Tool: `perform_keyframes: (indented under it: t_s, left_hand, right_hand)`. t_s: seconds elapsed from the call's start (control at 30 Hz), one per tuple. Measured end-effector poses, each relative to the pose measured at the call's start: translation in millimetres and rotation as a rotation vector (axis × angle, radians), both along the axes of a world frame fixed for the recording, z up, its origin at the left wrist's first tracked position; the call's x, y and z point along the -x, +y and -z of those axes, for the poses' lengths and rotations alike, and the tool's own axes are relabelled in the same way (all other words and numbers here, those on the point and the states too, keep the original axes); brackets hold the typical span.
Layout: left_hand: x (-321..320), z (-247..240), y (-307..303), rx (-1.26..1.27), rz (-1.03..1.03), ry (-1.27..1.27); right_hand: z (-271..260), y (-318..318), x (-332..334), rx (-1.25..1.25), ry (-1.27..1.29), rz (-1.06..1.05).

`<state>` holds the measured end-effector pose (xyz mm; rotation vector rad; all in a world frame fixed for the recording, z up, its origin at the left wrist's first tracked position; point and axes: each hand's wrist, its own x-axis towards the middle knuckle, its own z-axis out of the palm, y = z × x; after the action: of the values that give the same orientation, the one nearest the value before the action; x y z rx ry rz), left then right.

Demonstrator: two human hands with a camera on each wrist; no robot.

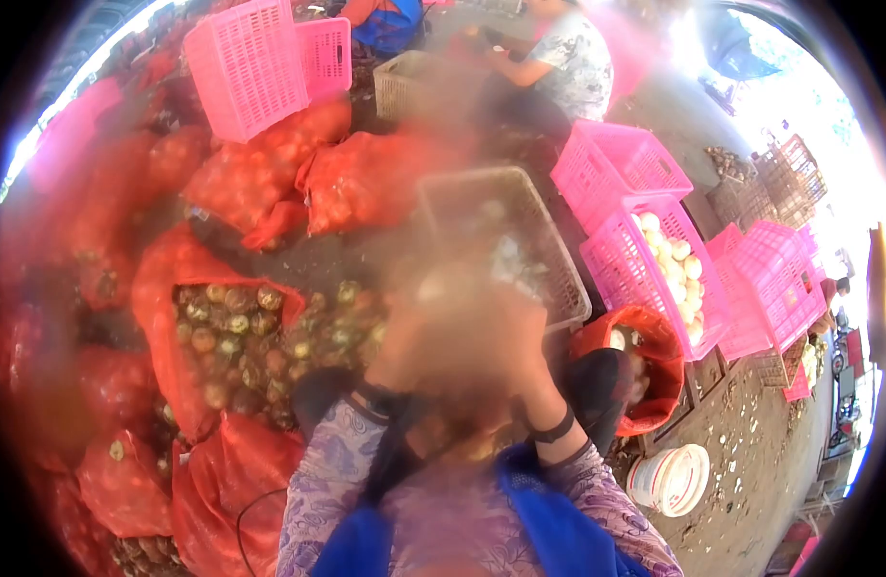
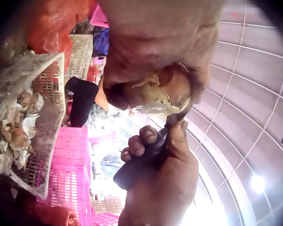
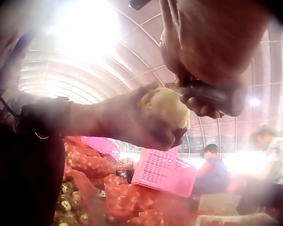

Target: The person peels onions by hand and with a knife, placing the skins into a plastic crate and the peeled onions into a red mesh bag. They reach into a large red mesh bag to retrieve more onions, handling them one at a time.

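Observation:
A partly peeled onion (image 2: pixel 162 92), brown skin on top and pale below, sits in the grip of my left hand (image 2: pixel 162 37). My right hand (image 2: pixel 162 174) curls round the dark handle of a small knife (image 2: pixel 153 153), its short blade at the onion's lower edge. In the right wrist view, the onion (image 3: pixel 166 108) shows pale yellow between the left fingers, with the knife handle (image 3: pixel 214 94) in my right hand (image 3: pixel 217 42) close beside it. A blur in the head view hides most of both hands, which are together over the lap.
Unpeeled onions (image 1: pixel 236 332) spill from an open red sack at left, among full red mesh bags (image 1: pixel 260 173). Ahead is a dirty crate (image 1: pixel 568 279) with skins. Pink crates (image 1: pixel 606 260) stand right, one holding white onions (image 1: pixel 678 274), near a red-lined container (image 1: pixel 659 385) and white bucket (image 1: pixel 669 481).

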<state>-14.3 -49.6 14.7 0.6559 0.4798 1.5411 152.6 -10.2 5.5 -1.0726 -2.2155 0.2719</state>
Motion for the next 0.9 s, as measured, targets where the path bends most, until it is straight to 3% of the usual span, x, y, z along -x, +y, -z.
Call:
perform_keyframes:
  t_s: [0.07,0.13,0.17,0.2,0.23,0.33,0.43,0.5,0.53,0.6,0.63,0.7,0.73,0.8,0.87,0.9]
  left_hand:
    - [7,-8,-5,-0.011,0.035,0.003]
    - [14,-35,-16,-0.148,0.259,-0.145]
    - [11,-20,-14,-0.148,0.260,-0.144]
    - [7,7,-8,-0.062,0.126,-0.029]
    - [3,21,-3,0.024,-0.005,0.085]
    - [-3,-5,-9,0.052,0.007,0.034]
    - [2,-4,-10,0.117,0.028,0.125]
    - [-2,-12,-9,0.084,0.031,0.138]
    - [-4,-15,-8,0.051,0.028,0.149]
    - [-6,-15,-6,-0.018,0.028,0.136]
    - [-7,-14,-5,-0.083,0.023,0.121]
    - [-5,-4,-2,-0.052,-0.017,0.115]
    - [-4,5,0,-0.017,-0.061,0.106]
    - [-2,18,1,0.055,-0.150,0.088]
    - [-1,10,-2,0.092,-0.192,0.079]
    - [-3,-16,-9,0.125,-0.076,0.184]
  right_hand:
    - [-16,-4,2,0.057,-0.086,0.053]
    - [-54,-9,4,0.108,-0.172,0.104]
    - [-77,-13,5,0.160,-0.047,0.076]
    - [-88,-13,4,0.207,0.082,0.050]
    - [-82,-10,2,0.204,0.084,0.056]
    - [-54,3,-3,-0.005,0.044,0.028]
    - [-36,8,-5,0.023,0.178,-0.027]
    - [-8,17,-4,0.232,0.506,-0.131]
    - [11,24,-6,0.228,0.508,-0.127]
    - [20,28,-4,-0.285,0.006,0.164]
    - [23,27,-10,-0.287,0.007,0.167]
    - [-41,4,0,0.415,0.680,-0.195]
    - [-45,2,3,0.416,0.679,-0.194]
    - [-50,-2,7,0.788,1.244,-0.259]
    - [-58,-6,7,0.758,1.146,-0.166]
    - [-60,-7,6,0.726,1.046,-0.077]
